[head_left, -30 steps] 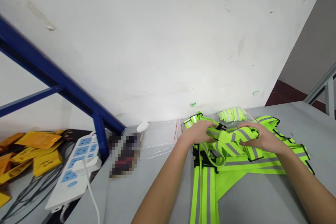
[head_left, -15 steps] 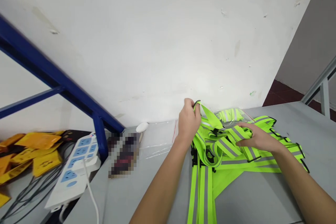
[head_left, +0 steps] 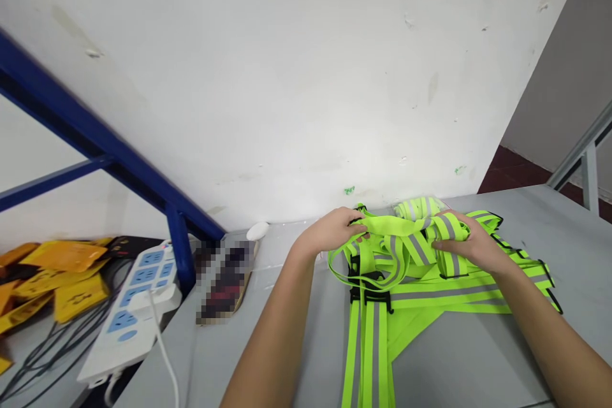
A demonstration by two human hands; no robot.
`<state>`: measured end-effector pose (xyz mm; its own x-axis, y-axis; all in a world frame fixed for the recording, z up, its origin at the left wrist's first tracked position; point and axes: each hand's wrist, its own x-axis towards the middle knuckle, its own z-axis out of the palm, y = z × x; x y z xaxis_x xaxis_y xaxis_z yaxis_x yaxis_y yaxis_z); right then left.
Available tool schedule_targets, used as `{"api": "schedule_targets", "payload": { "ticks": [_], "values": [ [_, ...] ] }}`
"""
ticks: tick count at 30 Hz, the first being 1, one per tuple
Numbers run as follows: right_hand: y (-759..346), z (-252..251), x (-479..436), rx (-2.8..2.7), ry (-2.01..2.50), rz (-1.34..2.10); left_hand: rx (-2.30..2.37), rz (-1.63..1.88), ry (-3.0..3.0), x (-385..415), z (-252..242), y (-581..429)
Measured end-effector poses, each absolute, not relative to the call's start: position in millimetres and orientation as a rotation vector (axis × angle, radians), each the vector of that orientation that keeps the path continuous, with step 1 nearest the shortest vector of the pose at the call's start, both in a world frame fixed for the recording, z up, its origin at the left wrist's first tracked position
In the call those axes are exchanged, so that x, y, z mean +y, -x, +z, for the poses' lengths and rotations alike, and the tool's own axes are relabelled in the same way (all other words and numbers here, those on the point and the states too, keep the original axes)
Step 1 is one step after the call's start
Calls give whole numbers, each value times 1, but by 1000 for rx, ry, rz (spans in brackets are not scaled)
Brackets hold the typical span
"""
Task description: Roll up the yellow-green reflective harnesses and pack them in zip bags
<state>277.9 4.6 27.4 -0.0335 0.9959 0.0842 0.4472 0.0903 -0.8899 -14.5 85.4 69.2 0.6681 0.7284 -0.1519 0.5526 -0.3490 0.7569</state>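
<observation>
My left hand (head_left: 337, 229) is closed on a neon yellow-green reflective strap (head_left: 389, 225), gripped near its left end. That strap runs across to my right hand (head_left: 471, 245), whose fingers and thumb wrap round a folded bundle of the same webbing (head_left: 447, 233). A loose loop hangs below my left hand. Under both hands lies a spread of reflective straps (head_left: 454, 290) with grey stripes, black buckles and adjusters. Several lengths trail toward me at the front. Just behind my right hand, a clear bag (head_left: 418, 207) holds more folded yellow-green strap.
The grey table (head_left: 459, 357) meets a white wall. To the left are a blue metal frame (head_left: 179, 242), a white power strip (head_left: 129, 312) with cables, yellow-orange packets (head_left: 79, 296), a white oval object (head_left: 257, 231) and a blurred-out item (head_left: 224, 284). Clear plastic (head_left: 282, 242) lies by the wall.
My left hand has come down and turned, drawing the strap level between both hands. The loop beneath it has swung left. My right hand stays on the bundle, shifted slightly.
</observation>
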Motion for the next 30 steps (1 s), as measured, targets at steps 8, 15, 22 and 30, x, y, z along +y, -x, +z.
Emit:
{"api": "schedule_targets", "payload": {
  "ticks": [8, 15, 22, 30],
  "values": [
    [-291, 14, 9, -1256, 1405, 1140, 840, 177, -1693, 78, 72, 11],
    [-296, 11, 12, -1141, 1430, 1101, 958, 114, -2009, 58, 100, 6],
    [-295, 6, 15, -1295, 1382, 1161, 948, 428, -1990, 55, 118, 21],
    [-287, -3, 15, -1455, 1622, 960, 694, 1088, -1098, 69, 99, 5]
  ]
}}
